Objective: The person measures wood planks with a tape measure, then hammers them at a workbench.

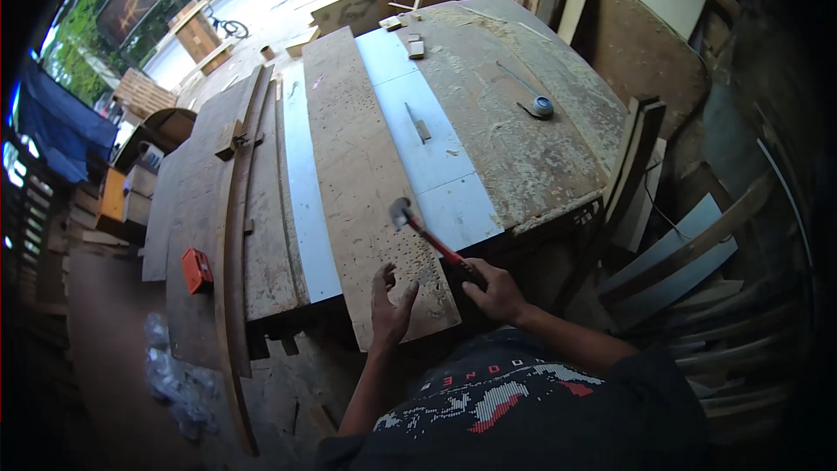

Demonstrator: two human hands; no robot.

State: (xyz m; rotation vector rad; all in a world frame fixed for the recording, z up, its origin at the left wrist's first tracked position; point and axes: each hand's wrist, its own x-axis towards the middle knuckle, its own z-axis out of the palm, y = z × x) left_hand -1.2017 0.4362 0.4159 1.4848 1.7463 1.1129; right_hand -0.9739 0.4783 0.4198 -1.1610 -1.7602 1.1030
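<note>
My right hand [497, 291] is wrapped round the black grip of a hammer [435, 242] with a red shaft. Its dark metal head tilts up over the near part of a long brown board [353, 135]. To the left of it, my left hand [392, 307] is raised above the board's near end, fingers apart and nothing visible between them. Many small holes or dots mark the board surface by both hands. Light blue strips [453, 196] lie along either side of the board.
A tape measure [541, 106] lies on the dusty tabletop [567, 166] at right. A thin tool with a short block-like end [422, 130] rests on the blue strip. At left are a red container [197, 270] and long wooden battens [228, 244]. Upright planks [632, 153] stand at the right edge.
</note>
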